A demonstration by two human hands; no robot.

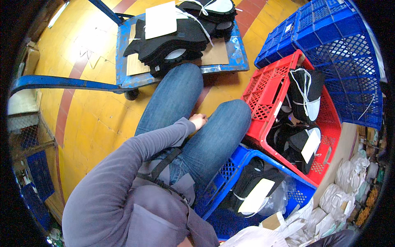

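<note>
My left hand (198, 120) rests between my knees, against the inner thigh of my jeans. Its fingers are curled in, and no object shows in them. My right hand is out of view. Just beyond my knees, a stack of black cut pieces (191, 36) with a white paper (161, 20) on top lies on a blue flat cart (238, 57). Behind it sits another black bundle tied with white string (209, 9). To my right, a red plastic crate (258, 112) tilts on its side, holding black bundles (307, 92) with string and pale patches.
A blue crate (242, 158) beside my right thigh holds a black bundle (257, 173) with a paper. Larger blue crates (341, 53) stand behind the red one. White plastic bags (337, 201) crowd the lower right. A blue cart bar (66, 81) crosses the yellow floor (98, 107) at left.
</note>
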